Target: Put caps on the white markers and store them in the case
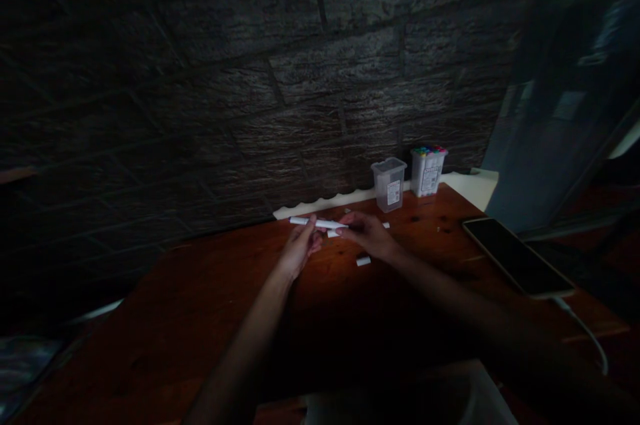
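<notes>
A white marker pen [316, 222] lies level above the wooden table [210, 305], held at both ends. My left hand [300, 246] pinches it near the left end, fingers closed. My right hand [367, 232] grips its right end, fingers closed. A small white cap [363, 261] lies on the table just below my right hand. Another white piece [333, 234] sits under the marker, between my hands.
A clear empty plastic tub [389, 184] and a tub of coloured markers [428, 170] stand at the back by the dark stone wall. A phone [517, 256] with a white cable [585, 332] lies at the right. White paper [325, 204] runs along the wall.
</notes>
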Demonstrator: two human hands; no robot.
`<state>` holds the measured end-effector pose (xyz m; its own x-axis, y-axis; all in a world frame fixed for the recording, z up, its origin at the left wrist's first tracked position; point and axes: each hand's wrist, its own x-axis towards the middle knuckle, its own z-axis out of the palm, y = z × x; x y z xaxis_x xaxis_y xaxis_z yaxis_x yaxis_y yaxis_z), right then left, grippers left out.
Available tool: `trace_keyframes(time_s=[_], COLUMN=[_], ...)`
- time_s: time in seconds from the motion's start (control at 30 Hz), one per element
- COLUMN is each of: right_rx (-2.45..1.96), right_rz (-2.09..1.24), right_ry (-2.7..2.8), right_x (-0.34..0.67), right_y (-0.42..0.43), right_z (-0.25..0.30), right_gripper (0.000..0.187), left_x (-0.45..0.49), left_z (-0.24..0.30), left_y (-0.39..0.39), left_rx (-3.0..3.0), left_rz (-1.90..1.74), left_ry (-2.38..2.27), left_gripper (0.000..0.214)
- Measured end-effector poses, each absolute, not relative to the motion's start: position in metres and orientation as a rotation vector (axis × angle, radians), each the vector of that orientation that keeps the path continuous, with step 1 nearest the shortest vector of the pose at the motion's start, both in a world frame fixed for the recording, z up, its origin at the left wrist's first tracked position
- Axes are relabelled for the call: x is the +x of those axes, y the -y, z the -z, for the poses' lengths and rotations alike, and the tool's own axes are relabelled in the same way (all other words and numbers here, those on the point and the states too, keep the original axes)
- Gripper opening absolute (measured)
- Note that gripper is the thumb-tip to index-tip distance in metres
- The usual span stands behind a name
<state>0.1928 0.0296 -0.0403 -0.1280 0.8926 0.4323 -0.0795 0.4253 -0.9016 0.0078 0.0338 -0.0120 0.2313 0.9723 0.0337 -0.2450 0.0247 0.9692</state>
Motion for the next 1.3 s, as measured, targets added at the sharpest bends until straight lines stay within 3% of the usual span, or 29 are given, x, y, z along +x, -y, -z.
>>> trace_keyframes(time_s=[0.13,0.27,0.73,1.07,1.3], right_rx=[-0.807,-0.83,-0.82,-0.866,-1.079], right_rz=[-1.078,-1.052,-1.071,-0.609,-0.603], right_ry=[1.34,1.311,1.448,1.955,1.649], right_x=[0.201,0.21,0.2,0.2,0.21], right_y=[-0.033,-0.035,-0.03,-0.016,-0.028], right_z=[0.037,0.032,0.042,0.035,0.032], right_gripper=[0.034,0.031,0.026,0.025,0.033], left_x=[0.0,-0.008,-0.002,0.014,0.007], left_z=[0.008,0.006,0.021,0.023,0.021], left_y=[-0.039,-0.045,-0.04,-0.029,-0.031], left_rx=[1.056,1.025,1.29,1.871,1.901], left_rz=[-1.312,-1.359,-1.104,-1.161,-1.222], left_ry=[-0.945,-1.018,-0.894,-1.084,-1.19], left_gripper=[0.045,0.05,0.041,0.025,0.021])
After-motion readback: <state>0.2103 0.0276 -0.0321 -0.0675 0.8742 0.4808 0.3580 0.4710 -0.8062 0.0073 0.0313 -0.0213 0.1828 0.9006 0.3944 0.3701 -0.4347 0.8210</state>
